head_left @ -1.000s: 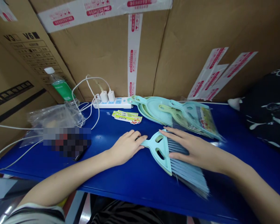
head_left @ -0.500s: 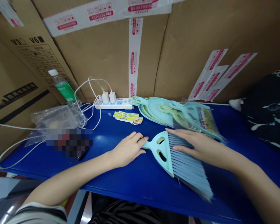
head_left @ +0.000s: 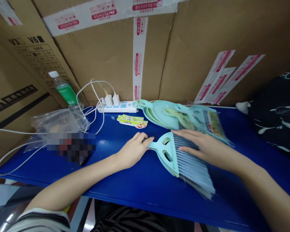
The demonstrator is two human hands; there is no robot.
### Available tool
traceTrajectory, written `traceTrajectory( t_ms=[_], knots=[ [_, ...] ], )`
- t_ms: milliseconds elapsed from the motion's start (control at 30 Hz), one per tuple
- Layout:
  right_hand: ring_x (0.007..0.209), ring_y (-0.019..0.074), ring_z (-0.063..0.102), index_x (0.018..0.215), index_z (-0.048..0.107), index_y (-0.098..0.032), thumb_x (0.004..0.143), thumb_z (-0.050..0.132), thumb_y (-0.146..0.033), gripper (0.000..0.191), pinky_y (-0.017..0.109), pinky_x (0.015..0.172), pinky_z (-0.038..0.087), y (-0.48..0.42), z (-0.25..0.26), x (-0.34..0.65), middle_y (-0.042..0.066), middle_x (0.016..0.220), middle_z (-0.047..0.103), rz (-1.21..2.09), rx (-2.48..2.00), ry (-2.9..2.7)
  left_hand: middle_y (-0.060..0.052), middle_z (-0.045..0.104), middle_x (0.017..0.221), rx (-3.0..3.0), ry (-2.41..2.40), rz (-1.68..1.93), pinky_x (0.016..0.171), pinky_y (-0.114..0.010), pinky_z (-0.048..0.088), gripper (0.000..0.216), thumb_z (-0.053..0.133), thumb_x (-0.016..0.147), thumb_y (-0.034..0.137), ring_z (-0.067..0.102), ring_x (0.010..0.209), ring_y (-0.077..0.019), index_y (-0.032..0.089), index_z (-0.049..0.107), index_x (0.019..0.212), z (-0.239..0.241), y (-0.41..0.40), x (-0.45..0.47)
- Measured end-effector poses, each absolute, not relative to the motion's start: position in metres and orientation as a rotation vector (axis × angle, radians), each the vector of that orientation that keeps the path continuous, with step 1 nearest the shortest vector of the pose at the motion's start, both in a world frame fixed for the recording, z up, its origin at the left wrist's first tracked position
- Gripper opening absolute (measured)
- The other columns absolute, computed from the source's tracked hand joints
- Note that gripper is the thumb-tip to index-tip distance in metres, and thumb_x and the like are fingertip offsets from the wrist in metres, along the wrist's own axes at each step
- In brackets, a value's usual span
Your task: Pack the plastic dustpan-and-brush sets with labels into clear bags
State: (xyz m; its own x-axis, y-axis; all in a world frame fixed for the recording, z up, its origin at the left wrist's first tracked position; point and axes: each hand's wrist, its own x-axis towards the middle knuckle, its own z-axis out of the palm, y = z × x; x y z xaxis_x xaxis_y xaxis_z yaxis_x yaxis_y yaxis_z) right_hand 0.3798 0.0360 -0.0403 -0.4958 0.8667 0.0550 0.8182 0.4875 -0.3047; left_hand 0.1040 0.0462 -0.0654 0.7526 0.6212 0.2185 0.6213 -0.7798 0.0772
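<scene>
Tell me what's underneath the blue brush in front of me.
Beneath the blue brush, a pale green edge shows along its lower side, with greyish bristles poking out. The rest is covered.

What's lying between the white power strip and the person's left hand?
In the head view, some overlapping yellow-green printed cards lie between the power strip and the left hand.

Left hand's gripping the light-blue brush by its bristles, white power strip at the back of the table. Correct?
Not quite: in the head view, the left hand grips the light-blue brush by its handle, not its bristles. The white power strip is at the back, as you say.
</scene>
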Motion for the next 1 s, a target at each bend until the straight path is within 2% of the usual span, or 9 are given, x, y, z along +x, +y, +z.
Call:
traceTrajectory(
  t_ms=[133, 267, 333, 433, 533, 700, 800, 867, 1000],
  knots=[
    [0.113, 0.0324, 0.064, 0.132, 0.062, -0.025, 0.092, 0.041, -0.051, 0.052, 0.054, 0.091, 0.053, 0.035, -0.036, 0.383, 0.013, 0.128, 0.065, 0.307, -1.403, -2.540, -0.011, 0.059, 0.111, -2.946, -1.136, -0.332, 0.088, -0.043, 0.055, 0.039, 0.050, 0.096, 0.025, 0.058, 0.104, -0.0248, 0.014, 0.045, 0.133, -0.062, 0.046, 0.100],
    [0.120, 0.0351, 0.058, 0.120, 0.070, -0.025, 0.094, 0.038, -0.051, 0.049, 0.061, 0.096, 0.047, 0.032, -0.031, 0.379, 0.014, 0.127, 0.066, 0.187, -1.303, -2.505, -0.009, 0.060, 0.108, -2.959, -1.209, -0.310, 0.089, -0.045, 0.056, 0.036, 0.050, 0.095, 0.020, 0.060, 0.105, -0.0250, 0.015, 0.046, 0.131, -0.063, 0.045, 0.099],
    [0.134, 0.0374, 0.045, 0.130, 0.063, -0.028, 0.091, 0.044, -0.056, 0.051, 0.065, 0.103, 0.039, 0.029, -0.031, 0.374, 0.012, 0.139, 0.058, 0.168, -1.252, -2.518, -0.009, 0.060, 0.109, -2.967, -1.211, -0.336, 0.086, -0.043, 0.057, 0.034, 0.048, 0.095, 0.017, 0.062, 0.103, -0.0239, 0.016, 0.046, 0.130, -0.065, 0.045, 0.100],
    [0.144, 0.0374, 0.021, 0.146, 0.044, -0.030, 0.087, 0.050, -0.063, 0.069, 0.067, 0.110, 0.025, 0.024, -0.034, 0.366, 0.010, 0.157, 0.033, 0.303, -1.199, -2.634, -0.009, 0.059, 0.112, -2.959, -1.215, -0.372, 0.084, -0.042, 0.058, 0.035, 0.046, 0.096, 0.015, 0.063, 0.102, -0.0231, 0.016, 0.043, 0.131, -0.067, 0.046, 0.102],
    [0.145, 0.0347, 0.012, 0.151, 0.033, -0.030, 0.090, 0.046, -0.063, 0.071, 0.063, 0.113, 0.018, 0.021, -0.038, 0.361, 0.009, 0.161, 0.018, 0.473, -1.188, -2.719, -0.010, 0.059, 0.113, -2.958, -1.204, -0.405, 0.086, -0.042, 0.058, 0.037, 0.045, 0.096, 0.014, 0.063, 0.106, -0.0237, 0.016, 0.040, 0.132, -0.069, 0.047, 0.103],
    [0.146, 0.0338, 0.003, 0.153, 0.028, -0.030, 0.090, 0.044, -0.065, 0.074, 0.062, 0.114, 0.015, 0.020, -0.041, 0.359, 0.008, 0.163, 0.009, 0.550, -1.225, -2.727, -0.011, 0.059, 0.115, -2.965, -1.168, -0.423, 0.088, -0.042, 0.056, 0.042, 0.043, 0.092, 0.005, 0.061, 0.108, -0.0238, 0.014, 0.039, 0.133, -0.073, 0.049, 0.102],
    [0.147, 0.0349, 0.007, 0.152, 0.032, -0.029, 0.089, 0.043, -0.067, 0.075, 0.062, 0.113, 0.022, 0.021, -0.039, 0.360, 0.009, 0.163, 0.015, 0.533, -1.263, -2.681, -0.012, 0.061, 0.115, -2.968, -1.149, -0.423, 0.089, -0.044, 0.055, 0.044, 0.041, 0.091, 0.003, 0.061, 0.107, -0.0246, 0.013, 0.039, 0.133, -0.072, 0.048, 0.100],
    [0.146, 0.0337, 0.021, 0.150, 0.036, -0.029, 0.092, 0.038, -0.063, 0.068, 0.059, 0.111, 0.030, 0.024, -0.036, 0.363, 0.009, 0.160, 0.029, 0.450, -1.293, -2.578, -0.012, 0.061, 0.115, -2.960, -1.143, -0.416, 0.091, -0.046, 0.054, 0.043, 0.040, 0.092, 0.005, 0.060, 0.108, -0.0257, 0.013, 0.038, 0.134, -0.069, 0.046, 0.097],
    [0.120, 0.0347, 0.057, 0.125, 0.060, -0.019, 0.095, 0.030, -0.050, 0.053, 0.054, 0.099, 0.045, 0.035, -0.026, 0.378, 0.018, 0.125, 0.065, 0.057, -1.564, -2.218, -0.013, 0.061, 0.120, -2.924, -1.148, -0.314, 0.093, -0.045, 0.052, 0.047, 0.038, 0.090, 0.006, 0.059, 0.108, -0.0258, 0.013, 0.037, 0.137, -0.062, 0.042, 0.094]
  ],
)
